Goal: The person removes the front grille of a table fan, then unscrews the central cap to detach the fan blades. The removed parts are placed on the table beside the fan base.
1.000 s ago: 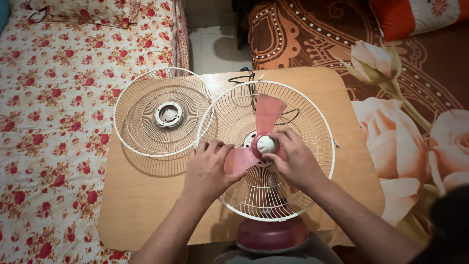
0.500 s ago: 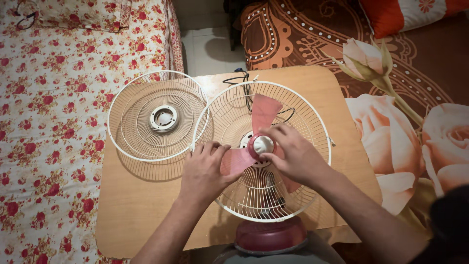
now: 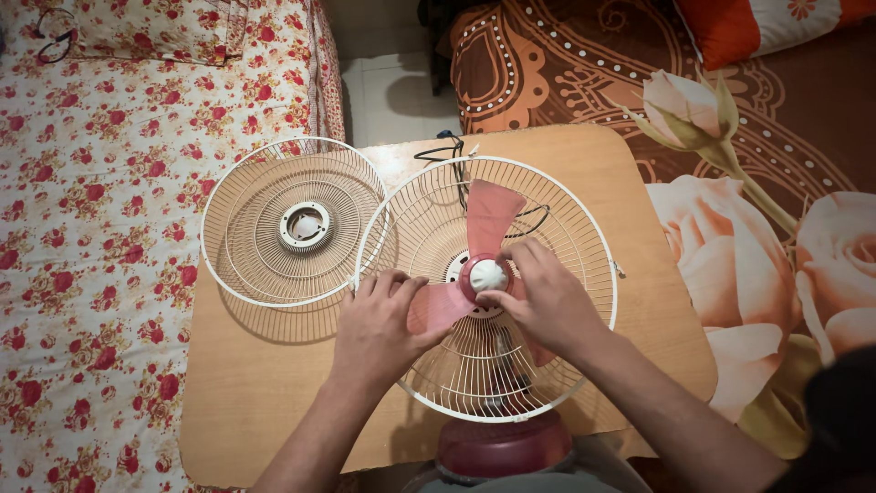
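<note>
Our right hand's fingers [image 3: 507, 274] are curling closed around the white cap [image 3: 488, 274] at the hub of the pink fan blade [image 3: 488, 219], pinching it from the right side. Our left hand [image 3: 379, 324] is lying mostly flat, fingers loosely spread and pressing down on the left lobe of the blade; it is not gripping anything round. Our right hand [image 3: 547, 301] is covering the blade's lower right lobe.

The blade is sitting inside the rear grille [image 3: 584, 237], a white wire cage lying face up on the wooden desk [image 3: 255, 393]. Below the cage we are seeing the fan's dark red base [image 3: 502, 447] at the desk's near edge. A black cord [image 3: 447, 151] is trailing off the far side. Just left of the cage, touching its rim, the detached front grille [image 3: 274, 265] is resting on the desk. A flowered bed [image 3: 100, 228] is lying to the left.
</note>
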